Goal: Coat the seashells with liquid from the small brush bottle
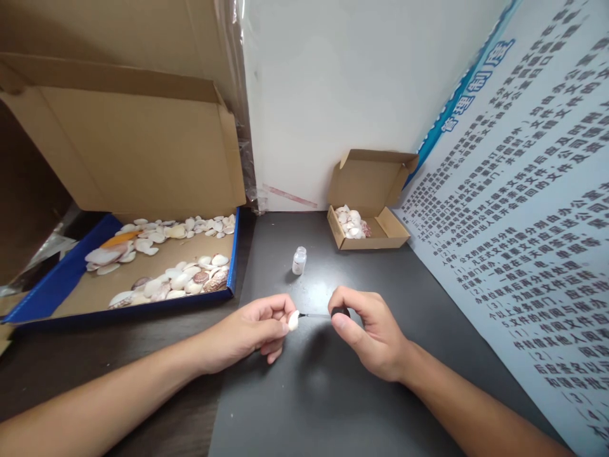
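Note:
My left hand [264,325] pinches a small white seashell [294,320] between thumb and fingers above the dark table. Between the thumb and fingers of my right hand [368,327] is the black cap of a brush applicator [339,311]. Its thin stem runs left, and the dark tip touches or nearly touches the shell's edge. A small clear bottle [299,261] with a pale label stands upright and uncapped on the table, just beyond my hands.
At left, an open blue-edged cardboard box [162,251] holds groups of shells. A smaller open cardboard box [373,243] at the back right has white and pinkish shells in its left part. A white panel [333,95] stands behind; a printed sheet [514,222] slopes along the right.

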